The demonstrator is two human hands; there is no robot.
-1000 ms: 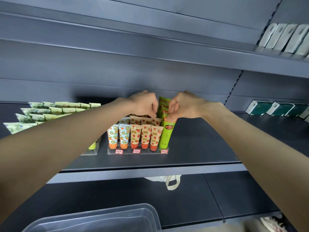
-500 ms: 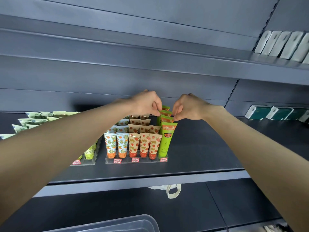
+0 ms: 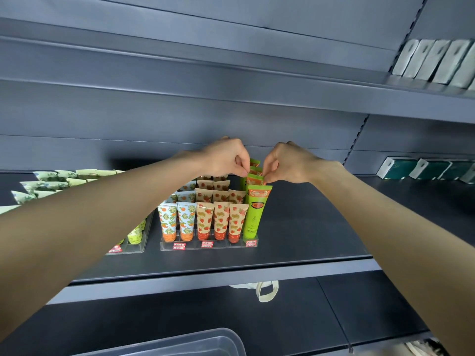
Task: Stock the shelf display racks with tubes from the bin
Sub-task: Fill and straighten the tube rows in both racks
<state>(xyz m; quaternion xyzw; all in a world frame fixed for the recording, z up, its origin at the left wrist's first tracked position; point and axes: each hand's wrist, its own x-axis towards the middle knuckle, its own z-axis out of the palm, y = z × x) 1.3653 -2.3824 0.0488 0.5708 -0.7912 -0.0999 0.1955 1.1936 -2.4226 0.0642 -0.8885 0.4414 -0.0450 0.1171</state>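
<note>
A clear display rack (image 3: 208, 245) on the middle shelf holds rows of patterned tubes, with a column of green tubes (image 3: 255, 214) along its right side. Behind the front green tube stands a second green tube (image 3: 255, 179). My left hand (image 3: 226, 158) pinches its top left corner and my right hand (image 3: 288, 163) pinches its top right corner. More green tubes stand behind it, partly hidden by my hands. The clear plastic bin (image 3: 180, 343) shows at the bottom edge, its inside mostly out of view.
A second rack (image 3: 128, 246) with pale green tubes stands to the left, partly behind my left arm. Dark boxes (image 3: 424, 168) line the shelf at right and white boxes (image 3: 437, 62) the shelf above. A white cloth bag handle (image 3: 267, 291) hangs under the shelf edge.
The view has tilted up a little, so the rack sits lower in frame. Both hands have stayed at the green column, their fingertips now pinching the second tube's top corners.
</note>
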